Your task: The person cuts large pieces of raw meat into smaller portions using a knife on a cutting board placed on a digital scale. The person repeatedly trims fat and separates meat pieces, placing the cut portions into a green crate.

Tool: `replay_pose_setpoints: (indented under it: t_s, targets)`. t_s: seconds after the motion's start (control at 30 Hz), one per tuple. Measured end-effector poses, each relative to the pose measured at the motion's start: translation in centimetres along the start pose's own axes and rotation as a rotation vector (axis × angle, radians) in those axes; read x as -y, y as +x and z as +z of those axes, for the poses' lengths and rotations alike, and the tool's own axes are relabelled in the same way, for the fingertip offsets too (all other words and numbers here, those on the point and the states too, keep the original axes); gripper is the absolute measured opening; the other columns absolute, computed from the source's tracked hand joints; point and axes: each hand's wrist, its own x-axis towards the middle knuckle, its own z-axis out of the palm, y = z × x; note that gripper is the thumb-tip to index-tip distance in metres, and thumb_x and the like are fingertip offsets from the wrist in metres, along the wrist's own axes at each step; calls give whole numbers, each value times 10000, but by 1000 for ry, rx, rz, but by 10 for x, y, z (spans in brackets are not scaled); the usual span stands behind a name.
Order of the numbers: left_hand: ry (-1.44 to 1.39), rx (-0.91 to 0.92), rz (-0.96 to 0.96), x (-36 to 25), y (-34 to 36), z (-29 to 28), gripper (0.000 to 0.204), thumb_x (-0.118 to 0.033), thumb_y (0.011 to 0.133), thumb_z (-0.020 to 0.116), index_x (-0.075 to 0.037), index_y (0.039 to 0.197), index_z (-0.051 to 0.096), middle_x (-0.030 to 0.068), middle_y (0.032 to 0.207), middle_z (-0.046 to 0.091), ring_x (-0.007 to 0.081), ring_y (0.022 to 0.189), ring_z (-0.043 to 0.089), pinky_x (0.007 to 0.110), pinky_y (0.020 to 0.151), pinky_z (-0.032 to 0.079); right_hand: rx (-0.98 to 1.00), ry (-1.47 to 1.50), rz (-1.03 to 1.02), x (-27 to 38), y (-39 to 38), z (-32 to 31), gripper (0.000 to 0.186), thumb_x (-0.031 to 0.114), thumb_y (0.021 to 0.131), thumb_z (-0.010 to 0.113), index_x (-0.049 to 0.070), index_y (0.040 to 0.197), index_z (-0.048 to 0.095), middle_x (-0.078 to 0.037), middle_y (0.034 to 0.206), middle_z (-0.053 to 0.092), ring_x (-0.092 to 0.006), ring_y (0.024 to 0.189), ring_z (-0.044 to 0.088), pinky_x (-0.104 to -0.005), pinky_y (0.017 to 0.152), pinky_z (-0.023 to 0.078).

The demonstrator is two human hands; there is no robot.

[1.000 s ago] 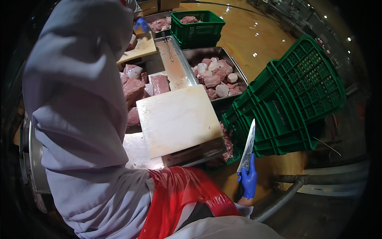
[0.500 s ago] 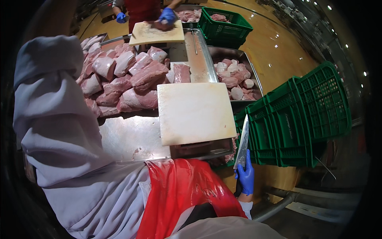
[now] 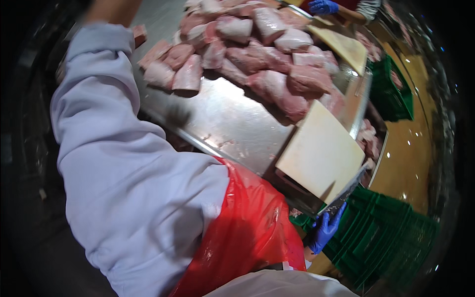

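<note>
In a blue glove, my right hand (image 3: 325,231) is closed round the handle of a knife at the lower right. The knife's blade (image 3: 346,190) runs up and away beside the right edge of a white cutting board (image 3: 322,152), blurred and partly in shadow. My left arm (image 3: 101,89), in a pale sleeve rolled at the forearm, reaches up the left side. Its hand lies beyond the top of the picture. Large pieces of raw meat (image 3: 267,59) are heaped on the metal table (image 3: 222,114) beyond the board.
Nested green crates (image 3: 381,232) stand at the lower right. A metal tray of meat pieces (image 3: 368,141) is behind them. Across the table, a co-worker's blue-gloved hand (image 3: 323,6) is near another cutting board (image 3: 341,47) and a green crate (image 3: 393,91).
My view has swung left, so the table, board and meat appear tilted and shifted right. The knife stays in my right hand, its blade now beside the board's edge. My left arm remains raised.
</note>
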Motion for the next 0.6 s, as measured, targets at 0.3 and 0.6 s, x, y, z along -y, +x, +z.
replay_pose_setpoints:
  t_s: [0.3,0.6]
  targets:
    - [40,381,-1155,119,-366,278,883,-669,790,723,-21,1375,586,305,1311,618,424,1224,614,494,1036,499,27,-99,105,36,-6,109,754,-60,951,522,149,1640,299,-20,871,579,-100,663,495,-232,544,390]
    - [407,499,-1072,28,-304,369,1072,-761,761,700,-88,1539,400,187,1527,490,360,1399,465,651,1232,161,173,-213,85,43,22,159,732,42,973,586,138,1637,294,1,819,633,-66,605,515,-223,532,454]
